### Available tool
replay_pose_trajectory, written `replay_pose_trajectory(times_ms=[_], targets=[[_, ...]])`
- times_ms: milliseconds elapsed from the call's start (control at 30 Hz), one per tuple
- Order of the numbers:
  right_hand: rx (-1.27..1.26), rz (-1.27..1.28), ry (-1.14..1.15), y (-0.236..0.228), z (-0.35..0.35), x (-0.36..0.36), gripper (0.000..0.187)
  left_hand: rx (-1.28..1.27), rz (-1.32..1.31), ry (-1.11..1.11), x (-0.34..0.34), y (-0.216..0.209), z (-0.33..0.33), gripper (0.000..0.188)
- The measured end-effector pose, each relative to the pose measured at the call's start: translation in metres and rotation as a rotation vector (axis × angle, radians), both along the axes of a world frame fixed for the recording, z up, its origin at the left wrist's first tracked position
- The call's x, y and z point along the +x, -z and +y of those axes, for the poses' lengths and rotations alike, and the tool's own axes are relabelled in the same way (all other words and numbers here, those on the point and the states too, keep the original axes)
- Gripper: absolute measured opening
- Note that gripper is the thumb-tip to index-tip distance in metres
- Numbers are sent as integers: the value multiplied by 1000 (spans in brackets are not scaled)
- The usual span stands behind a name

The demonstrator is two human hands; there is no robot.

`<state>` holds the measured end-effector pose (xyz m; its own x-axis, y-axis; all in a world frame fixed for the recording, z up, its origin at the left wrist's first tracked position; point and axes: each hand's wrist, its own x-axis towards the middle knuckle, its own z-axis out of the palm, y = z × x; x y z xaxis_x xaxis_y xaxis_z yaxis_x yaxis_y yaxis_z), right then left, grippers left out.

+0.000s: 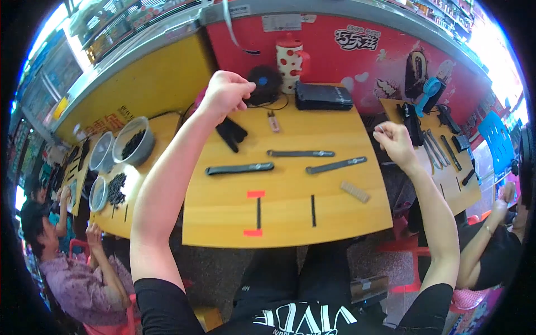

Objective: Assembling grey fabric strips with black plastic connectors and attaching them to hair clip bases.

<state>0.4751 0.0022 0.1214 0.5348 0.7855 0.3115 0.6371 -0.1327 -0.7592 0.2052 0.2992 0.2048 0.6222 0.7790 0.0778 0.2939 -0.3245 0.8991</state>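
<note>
Grip in both the left hand (229, 95) and the right hand (395, 142) is seen pinched closed; whether anything very fine is held cannot be told. Over the table (285, 220), a step of handling in mid-air is judged to be in hand; for anything below to be reached, both hands would have to be lowered. The left forearm (167, 176) is stretched far forward, the right forearm (435, 206) bent inward. Three dark straps (240, 168) are laid mid-table, untouched, with small pink clippers (273, 121) placed beyond.

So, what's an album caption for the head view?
Left hand and right hand, both curled; three grey straps on a wood-toned table.
</note>
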Motion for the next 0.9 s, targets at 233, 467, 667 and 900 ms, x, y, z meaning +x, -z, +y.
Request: replay_pose_trajectory(times_ms=[233,467,667,900], targets=[[-104,234,-125,48,-76,-154,16,861,440,200,-92,88,-46,23],[-136,296,-184,102,-147,-242,18,834,542,221,-88,166,-45,35],[-211,803,-50,154,-191,-276,15,825,372,281,-74,180,-42,29],[-145,772,-38,144,-185,-275,16,814,152,207,-104,140,-37,23]])
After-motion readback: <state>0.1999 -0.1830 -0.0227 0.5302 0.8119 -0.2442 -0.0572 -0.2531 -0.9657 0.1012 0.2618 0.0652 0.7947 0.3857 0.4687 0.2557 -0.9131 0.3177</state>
